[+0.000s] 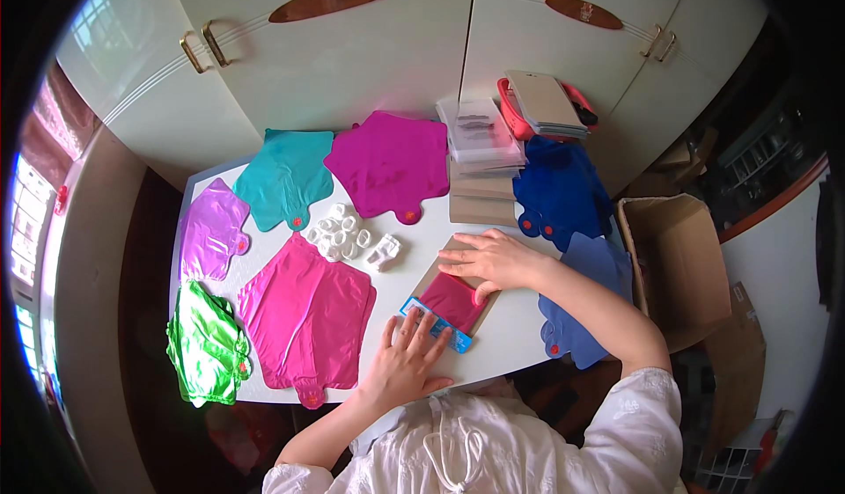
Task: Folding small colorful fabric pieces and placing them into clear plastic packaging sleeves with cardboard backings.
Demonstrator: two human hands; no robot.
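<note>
A folded dark pink foil balloon (447,301) lies in front of me on a brown cardboard piece (480,316), with a blue printed strip (459,339) along its near edge. My left hand (407,358) is open, its spread fingertips resting on the blue strip. From the right, my right hand (495,263) reaches over the far end of the card; its fingers are stretched out flat on the cardboard, and the thumb touches the pink foil. Just beyond lie a small white bundle (384,252) and a heap of white ribbon rolls (339,233).
Flat foil balloons surround the work: pink (304,314), green (204,340), lilac (211,230), teal (286,173), magenta (387,164), dark blue (563,186) and light blue (588,292). Stacked cards (547,98) and clear sleeves (480,133) stand at the back. An open cardboard box (695,270) is right of the table.
</note>
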